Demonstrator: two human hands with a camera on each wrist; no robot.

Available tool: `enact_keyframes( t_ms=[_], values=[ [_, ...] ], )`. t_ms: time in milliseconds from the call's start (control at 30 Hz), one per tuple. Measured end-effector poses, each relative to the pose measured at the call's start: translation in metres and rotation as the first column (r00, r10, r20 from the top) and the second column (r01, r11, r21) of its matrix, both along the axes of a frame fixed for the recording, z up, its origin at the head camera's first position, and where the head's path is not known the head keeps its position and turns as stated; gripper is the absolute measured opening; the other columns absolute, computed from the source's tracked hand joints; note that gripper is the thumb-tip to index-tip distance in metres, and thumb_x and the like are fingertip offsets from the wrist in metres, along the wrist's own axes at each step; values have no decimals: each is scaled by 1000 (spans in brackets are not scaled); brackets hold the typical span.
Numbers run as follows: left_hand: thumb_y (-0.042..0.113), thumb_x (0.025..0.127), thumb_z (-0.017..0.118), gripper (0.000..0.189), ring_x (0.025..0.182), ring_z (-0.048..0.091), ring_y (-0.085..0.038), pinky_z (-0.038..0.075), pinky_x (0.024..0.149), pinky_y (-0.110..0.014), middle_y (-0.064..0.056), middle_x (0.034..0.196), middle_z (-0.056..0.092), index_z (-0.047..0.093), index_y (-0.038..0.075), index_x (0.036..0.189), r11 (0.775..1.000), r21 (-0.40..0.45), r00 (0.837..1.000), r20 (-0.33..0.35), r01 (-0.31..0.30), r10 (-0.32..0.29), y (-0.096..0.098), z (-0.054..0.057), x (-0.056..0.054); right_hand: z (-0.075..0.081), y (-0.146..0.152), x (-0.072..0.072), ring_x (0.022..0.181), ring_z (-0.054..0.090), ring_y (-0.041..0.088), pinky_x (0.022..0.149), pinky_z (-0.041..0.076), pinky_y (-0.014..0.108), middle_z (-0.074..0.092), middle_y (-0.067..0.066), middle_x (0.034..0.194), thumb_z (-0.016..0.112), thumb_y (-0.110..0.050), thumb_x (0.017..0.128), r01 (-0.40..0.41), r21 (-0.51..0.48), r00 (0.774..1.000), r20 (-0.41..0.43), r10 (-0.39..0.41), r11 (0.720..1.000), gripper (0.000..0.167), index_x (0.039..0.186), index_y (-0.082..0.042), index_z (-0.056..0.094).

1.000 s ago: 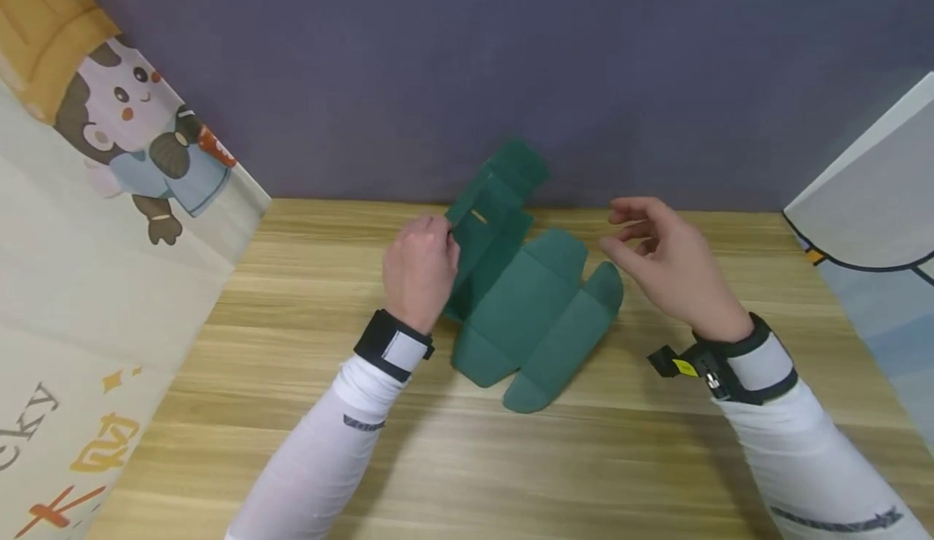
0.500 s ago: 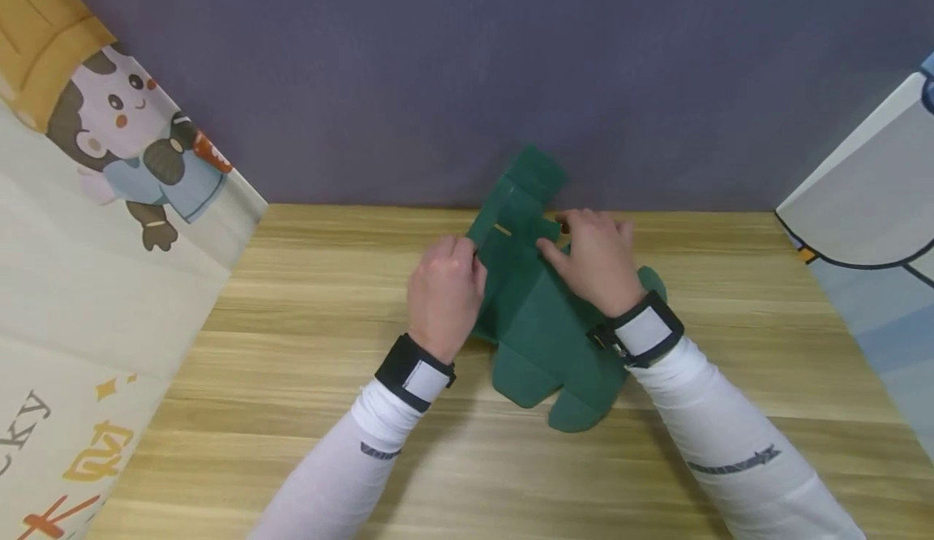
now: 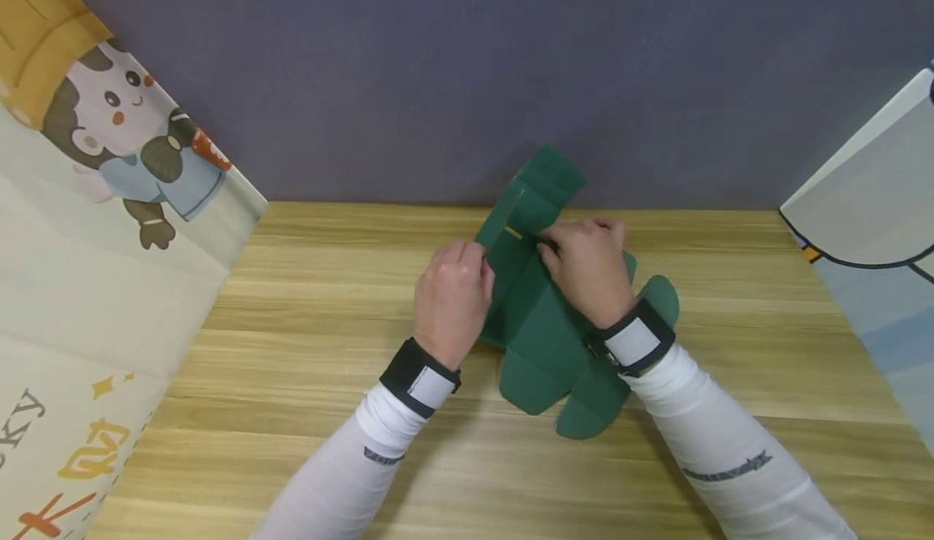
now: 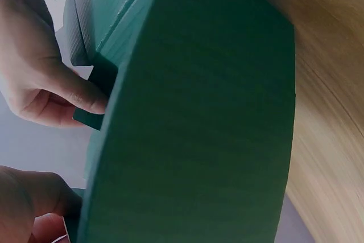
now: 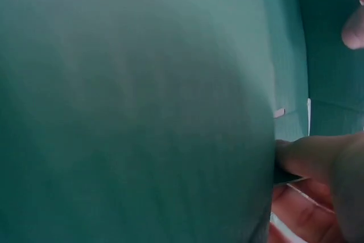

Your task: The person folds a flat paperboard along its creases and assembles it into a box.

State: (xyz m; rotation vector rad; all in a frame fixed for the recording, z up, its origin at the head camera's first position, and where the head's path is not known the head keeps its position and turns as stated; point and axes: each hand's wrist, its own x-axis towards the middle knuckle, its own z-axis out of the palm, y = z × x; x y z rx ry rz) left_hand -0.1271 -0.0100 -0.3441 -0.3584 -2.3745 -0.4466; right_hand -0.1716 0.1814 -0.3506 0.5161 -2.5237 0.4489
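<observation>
A green cardboard box (image 3: 540,337), partly folded, lies tilted on the table with its lid and flaps spread. My left hand (image 3: 454,301) grips the upper edge of its left side wall, fingers curled over it. From the far right my right hand (image 3: 588,271) reaches over the box and pinches a small flap (image 4: 98,98) between thumb and fingers. In the left wrist view the outer face of a box wall (image 4: 193,118) fills the middle. A large box panel (image 5: 136,106) covers most of the right wrist view and hides part of the right hand.
The wood-grain table (image 3: 292,345) extends around the box. A dark grey-blue backdrop (image 3: 409,78) rises behind its far edge. Cartoon-printed panels stand at the left (image 3: 87,280) and right (image 3: 868,224).
My right hand has come in from the right and taken hold of the small flap. My left hand, still gripping the wall, and the box have shifted right in the view.
</observation>
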Motion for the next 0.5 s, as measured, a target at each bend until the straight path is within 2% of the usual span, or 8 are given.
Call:
enact_keyframes(
  t_ms=[233, 500],
  values=[
    [5, 84, 62, 6, 69, 60, -17, 55, 57, -29, -4, 79, 65, 67, 5, 85, 1000, 6, 1000, -16, 8, -8, -2, 1, 0, -4, -3, 8, 87, 63, 28, 94, 35, 58, 72, 8, 89, 66, -20, 92, -74, 141, 988, -122, 91, 987, 12, 96, -16, 76],
    [6, 84, 62, 7, 69, 60, -16, 55, 55, -28, -3, 80, 65, 68, 6, 86, 1000, -16, 1000, -1, 8, -8, -3, 3, 2, -7, -2, 12, 89, 63, 29, 97, 37, 56, 71, 8, 88, 62, -14, 94, -114, 312, 966, -189, 179, 943, 15, 96, -16, 77]
  ],
)
